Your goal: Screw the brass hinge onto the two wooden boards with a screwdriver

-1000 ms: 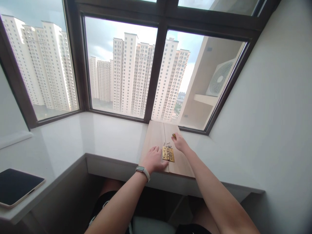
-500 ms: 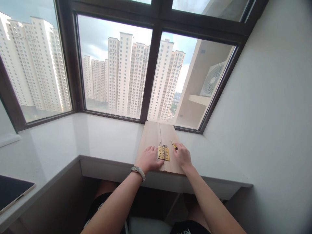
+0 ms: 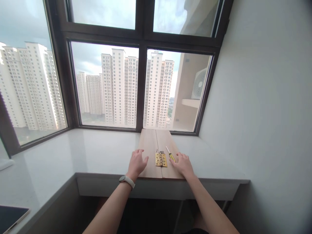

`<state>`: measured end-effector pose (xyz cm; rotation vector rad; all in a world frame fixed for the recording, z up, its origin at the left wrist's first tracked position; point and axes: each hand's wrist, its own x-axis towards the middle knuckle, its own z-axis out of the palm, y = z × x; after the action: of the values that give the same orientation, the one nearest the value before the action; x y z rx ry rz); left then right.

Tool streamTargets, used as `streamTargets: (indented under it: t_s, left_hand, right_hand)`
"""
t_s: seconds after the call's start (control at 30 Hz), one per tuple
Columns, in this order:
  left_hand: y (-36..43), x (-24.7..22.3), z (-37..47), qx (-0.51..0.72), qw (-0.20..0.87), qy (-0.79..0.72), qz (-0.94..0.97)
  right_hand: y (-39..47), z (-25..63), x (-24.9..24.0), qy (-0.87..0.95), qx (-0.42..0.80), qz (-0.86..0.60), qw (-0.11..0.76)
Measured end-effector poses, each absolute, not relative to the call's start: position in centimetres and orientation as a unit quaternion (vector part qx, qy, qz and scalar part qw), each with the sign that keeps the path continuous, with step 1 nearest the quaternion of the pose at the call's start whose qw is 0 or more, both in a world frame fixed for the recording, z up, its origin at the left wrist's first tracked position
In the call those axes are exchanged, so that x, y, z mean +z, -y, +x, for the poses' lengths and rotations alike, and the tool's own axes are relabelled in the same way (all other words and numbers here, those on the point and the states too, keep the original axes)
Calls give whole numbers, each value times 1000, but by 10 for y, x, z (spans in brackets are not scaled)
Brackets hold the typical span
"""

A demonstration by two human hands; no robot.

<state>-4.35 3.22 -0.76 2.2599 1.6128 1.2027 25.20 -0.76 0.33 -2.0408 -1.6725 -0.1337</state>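
Two pale wooden boards, the left board (image 3: pixel 148 143) and the right board (image 3: pixel 166 139), lie side by side on the sill. A brass hinge (image 3: pixel 161 160) lies open across their seam. Several small screws (image 3: pixel 161 152) sit just beyond it. On the right board rests a screwdriver (image 3: pixel 172 157) with a yellow and black handle, its tip pointing away. My right hand (image 3: pixel 183 164) is at that handle, fingers apart; whether the thumb touches it I cannot tell. Over the left board's left edge is my left hand (image 3: pixel 136 163), open and holding nothing, a watch (image 3: pixel 126 181) on its wrist.
The white sill (image 3: pixel 102 152) ends at a front edge near my forearms. A dark-framed window (image 3: pixel 141 91) rises behind the boards, and a white wall (image 3: pixel 248 97) stands at right. A dark flat device (image 3: pixel 12 216) lies at lower left.
My left hand has moved left, off the hinge and boards' seam. My right hand has loosened from the screwdriver, which now lies on the right board. The camera view has tilted up.
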Motion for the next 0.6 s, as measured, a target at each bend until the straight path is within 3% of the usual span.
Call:
streamTargets:
  t_s: [0.23, 0.6]
  left_hand:
    - [-58, -31, -68, 345, 165, -568, 729]
    - [-48, -19, -58, 350, 198, -575, 713]
  right_hand:
    - [12, 274, 1, 587, 124, -747, 287]
    - [14, 276, -5, 599, 132, -729, 304]
